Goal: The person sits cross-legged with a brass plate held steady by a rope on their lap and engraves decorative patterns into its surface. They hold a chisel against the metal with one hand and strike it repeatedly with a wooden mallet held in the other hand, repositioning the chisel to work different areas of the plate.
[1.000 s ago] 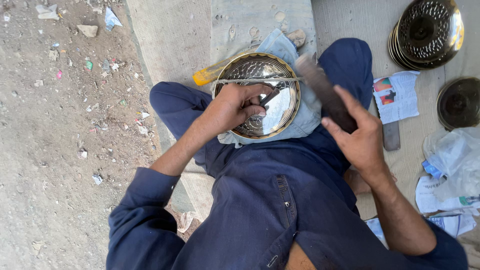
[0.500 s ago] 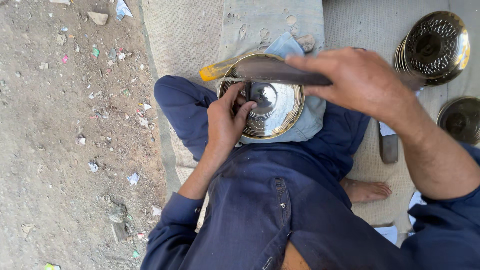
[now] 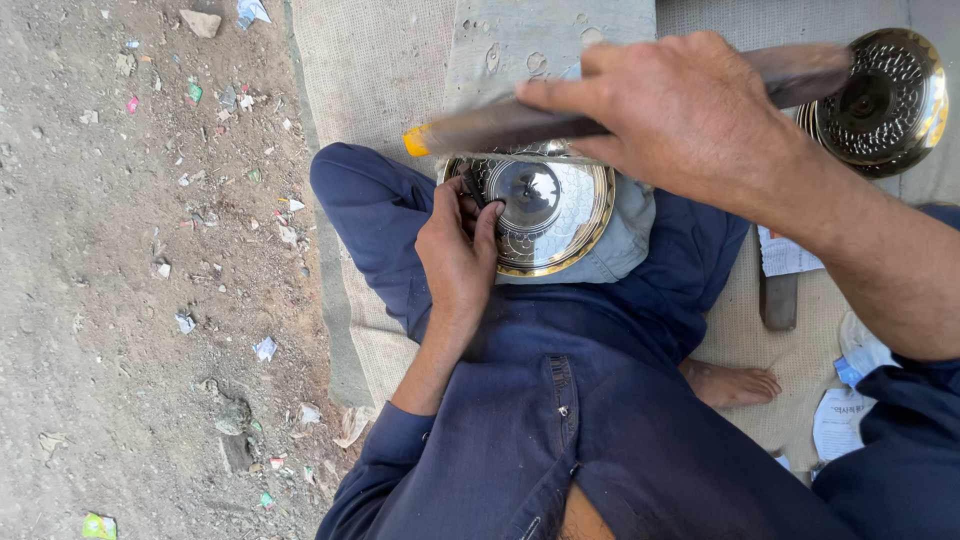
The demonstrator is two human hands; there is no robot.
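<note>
- Your left hand (image 3: 458, 250) is pinching a small dark punch (image 3: 474, 188) against the plate (image 3: 545, 215), fingers closed around it.
- Your right hand (image 3: 690, 115) is clenching a dark hammer (image 3: 500, 125), holding it just above the plate.
- The shiny round plate is lying on a pale cloth (image 3: 625, 245) in your lap.
- A second plate (image 3: 885, 95) is sitting at the far right on the mat (image 3: 375, 70).

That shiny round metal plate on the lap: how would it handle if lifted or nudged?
The plate looks rigid and polished, so probably slippery. It rests on a soft cloth, so a nudge may tilt it. The left hand steadies its edge.
</note>
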